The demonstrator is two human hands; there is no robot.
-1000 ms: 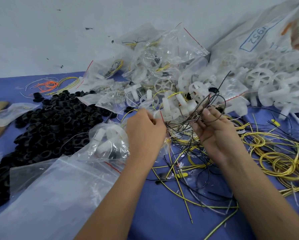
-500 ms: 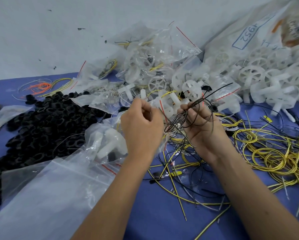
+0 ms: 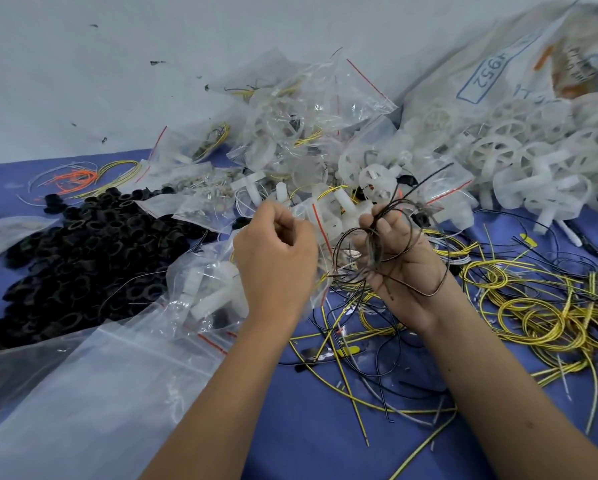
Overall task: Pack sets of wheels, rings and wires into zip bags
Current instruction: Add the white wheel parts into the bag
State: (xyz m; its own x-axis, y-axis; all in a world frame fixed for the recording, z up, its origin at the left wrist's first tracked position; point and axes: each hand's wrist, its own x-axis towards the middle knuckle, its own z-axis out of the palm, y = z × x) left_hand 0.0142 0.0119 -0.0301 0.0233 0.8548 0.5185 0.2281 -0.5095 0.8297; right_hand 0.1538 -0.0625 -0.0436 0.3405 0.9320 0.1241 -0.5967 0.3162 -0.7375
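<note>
Black wire is what we have in hand just now: our right hand (image 3: 394,268) is raised above the tabletop (image 3: 325,445) with its fingers curled round a loose bundle of thin black wires (image 3: 384,244), whose loops spill over the palm and round the wrist while the free ends spring up and away. Our left hand (image 3: 277,258) is beside it, close but not touching, its fingers curled and pinching the edge of a small zip bag (image 3: 207,289) that lies just left of it and already holds white plastic wheels; whether a black ring is inside too we cannot tell for sure.

We judge the step to be the wire part of a set: wheels are bagged, wires are gathered and not yet in. The next move calls for holding the bag mouth open with the left hand and feeding the springy loops in, keeping them coiled so no end snags on the red seal line or drags other strands along.

Supplies lie around us: a heap of black rings (image 3: 83,251) at the left, yellow wires (image 3: 533,306) in coils at the right, loose white wheels (image 3: 498,157) far right, and filled zip bags (image 3: 308,126) piled against the wall beyond our hands.
</note>
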